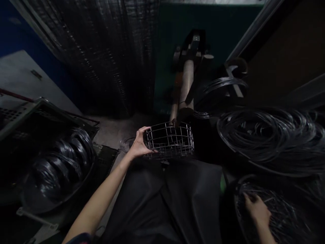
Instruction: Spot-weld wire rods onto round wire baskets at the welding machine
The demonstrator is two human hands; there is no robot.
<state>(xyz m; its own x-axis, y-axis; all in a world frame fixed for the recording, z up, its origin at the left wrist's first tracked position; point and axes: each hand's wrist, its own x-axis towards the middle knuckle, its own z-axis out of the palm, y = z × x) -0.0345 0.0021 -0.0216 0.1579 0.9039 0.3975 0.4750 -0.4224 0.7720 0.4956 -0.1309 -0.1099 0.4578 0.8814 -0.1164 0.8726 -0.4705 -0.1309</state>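
Note:
A round wire cage (169, 140), like a small basket of welded rings and bars, sits just beyond my dark-clothed lap. My left hand (139, 144) grips its left rim, thumb over the top and fingers curled under. My right hand (256, 207) reaches down at the lower right into a dark tub (230, 200) full of short wire pieces (281, 217). Its fingers are bent down among the wires, and what they hold is hidden. Behind the cage stands a brown cylindrical machine post (186, 84).
Large coils of dark wire (271, 135) lie to the right. On the left a crate holds stacked dark rings (63, 159). A black mesh panel (106, 54) hangs at the back left. The scene is very dim.

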